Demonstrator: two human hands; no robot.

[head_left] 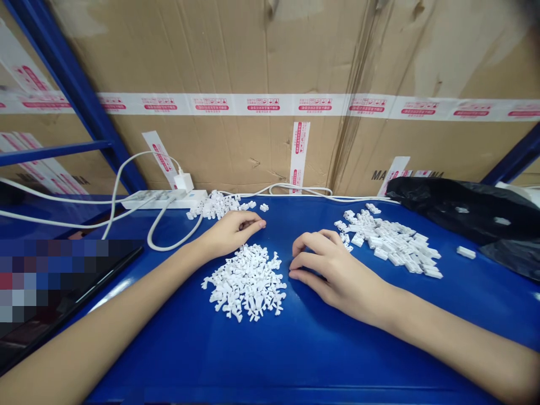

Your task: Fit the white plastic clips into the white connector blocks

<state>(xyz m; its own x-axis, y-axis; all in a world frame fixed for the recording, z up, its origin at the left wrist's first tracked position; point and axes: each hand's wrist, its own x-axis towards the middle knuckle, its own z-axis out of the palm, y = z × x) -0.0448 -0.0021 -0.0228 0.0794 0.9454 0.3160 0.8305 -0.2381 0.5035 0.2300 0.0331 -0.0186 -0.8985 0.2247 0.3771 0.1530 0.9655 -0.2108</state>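
Observation:
A heap of small white plastic pieces (248, 287), irregular and branching in shape, lies on the blue tabletop between my hands. Just behind that heap is my left hand (234, 230), its thumb and curled fingers drawn together; whatever they may hold is hidden. To the right of the heap, my right hand (323, 264) rests with bent fingers spread apart and nothing visible in them. Past its knuckles spreads a pile of white rectangular plastic blocks (396, 242). Beyond my left hand sits another pile of small white blocky parts (217, 205), with one part (264, 207) lying apart.
A white power strip (164, 198) with a plugged-in charger (183, 181) and loops of white cable (152, 239) lies back left. The dark-edged screen (105, 275) is at left. A black plastic bag (447, 205) is back right, near a lone block (466, 252). Taped cardboard (236, 152) stands behind.

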